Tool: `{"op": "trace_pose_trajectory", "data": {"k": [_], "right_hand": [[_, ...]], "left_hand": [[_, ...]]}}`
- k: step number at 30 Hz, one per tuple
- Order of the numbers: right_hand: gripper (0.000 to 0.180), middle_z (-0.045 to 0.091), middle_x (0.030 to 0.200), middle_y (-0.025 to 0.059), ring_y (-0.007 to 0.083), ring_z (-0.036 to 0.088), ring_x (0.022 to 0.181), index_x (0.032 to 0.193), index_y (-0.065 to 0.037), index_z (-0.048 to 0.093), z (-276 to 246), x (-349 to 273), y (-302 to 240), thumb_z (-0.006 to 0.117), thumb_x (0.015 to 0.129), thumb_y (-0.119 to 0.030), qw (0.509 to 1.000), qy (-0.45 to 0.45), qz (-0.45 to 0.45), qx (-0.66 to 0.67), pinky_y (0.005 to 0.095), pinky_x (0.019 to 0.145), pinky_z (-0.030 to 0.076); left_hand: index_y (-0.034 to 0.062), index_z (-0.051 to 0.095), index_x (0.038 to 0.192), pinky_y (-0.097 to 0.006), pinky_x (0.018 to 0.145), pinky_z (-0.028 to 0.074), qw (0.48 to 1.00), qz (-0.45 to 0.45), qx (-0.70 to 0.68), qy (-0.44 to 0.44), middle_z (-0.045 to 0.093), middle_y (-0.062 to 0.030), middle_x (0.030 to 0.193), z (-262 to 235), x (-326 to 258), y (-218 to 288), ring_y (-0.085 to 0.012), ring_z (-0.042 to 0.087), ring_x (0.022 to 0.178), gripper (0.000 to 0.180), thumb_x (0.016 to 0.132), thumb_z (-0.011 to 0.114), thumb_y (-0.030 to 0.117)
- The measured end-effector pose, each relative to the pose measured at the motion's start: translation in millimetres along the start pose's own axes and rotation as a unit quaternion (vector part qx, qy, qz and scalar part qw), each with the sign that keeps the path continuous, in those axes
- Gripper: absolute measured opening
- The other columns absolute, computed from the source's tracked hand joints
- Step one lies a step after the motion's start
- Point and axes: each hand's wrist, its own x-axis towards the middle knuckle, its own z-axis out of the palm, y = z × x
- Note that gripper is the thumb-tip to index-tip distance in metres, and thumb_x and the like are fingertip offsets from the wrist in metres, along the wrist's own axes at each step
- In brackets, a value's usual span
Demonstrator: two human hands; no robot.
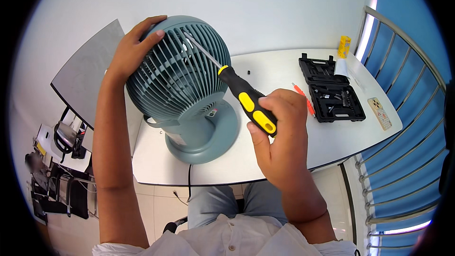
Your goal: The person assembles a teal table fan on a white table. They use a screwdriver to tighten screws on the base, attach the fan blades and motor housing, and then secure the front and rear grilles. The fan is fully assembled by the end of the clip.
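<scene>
A grey-green table fan (177, 83) with a round slatted grille stands on the white table, its head tilted. My left hand (134, 50) grips the upper left of the fan head, fingers curved over the rim and grille. In my right hand (286, 135) is a screwdriver (241, 90) with a black and yellow handle. The fingers wrap round the handle's lower end, and the metal shaft slants up and left to the grille's upper slats. Its tip lies among the slats, and what it touches there I cannot make out.
An open black tool case (332, 90) lies on the white table (279, 73) at right, beside a red pen-like tool (303, 99). Beyond are a small yellow box (344, 46) and a power strip (380, 114). A metal railing (403, 71) borders the right; a grey panel (92, 73) stands left.
</scene>
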Motion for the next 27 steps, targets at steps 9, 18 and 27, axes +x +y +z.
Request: {"op": "trace_pose_trajectory", "data": {"k": [9,18,27], "right_hand": [[0.050,0.057,0.096,0.0102,0.0238,0.059,0.075,0.112,-0.007,0.061,10.6,11.2,3.0,0.076,0.064,-0.002,0.984,0.127,-0.100,-0.072,0.0295,0.057,0.049],[0.048,0.062,0.092,0.0157,0.0258,0.066,0.074,0.119,0.000,0.047,-0.9,6.9,4.0,0.068,0.086,-0.027,0.992,0.036,0.118,0.038,0.0301,0.064,0.052],[0.053,0.049,0.110,0.0158,0.0264,0.054,0.091,0.118,-0.002,0.050,0.0,-4.5,2.1,0.074,0.070,-0.001,0.999,0.006,-0.040,0.009,0.0344,0.076,0.047]], "left_hand": [[0.0097,0.057,0.127,-0.031,0.094,0.042,1.000,0.007,0.014,0.003,0.062,-0.0127,0.113,3.4,-2.1,8.2,-0.0209,0.058,0.103,0.049,0.087,0.057,0.038],[0.0059,0.054,0.129,-0.029,0.094,0.040,1.000,0.004,0.011,-0.009,0.061,-0.0110,0.113,0.9,-1.2,5.7,-0.0177,0.055,0.104,0.048,0.090,0.056,0.034],[0.0064,0.053,0.129,-0.029,0.094,0.040,1.000,-0.004,-0.002,-0.015,0.061,-0.0101,0.112,-0.1,-2.0,4.6,-0.0168,0.055,0.102,0.047,0.090,0.055,0.033]]}}
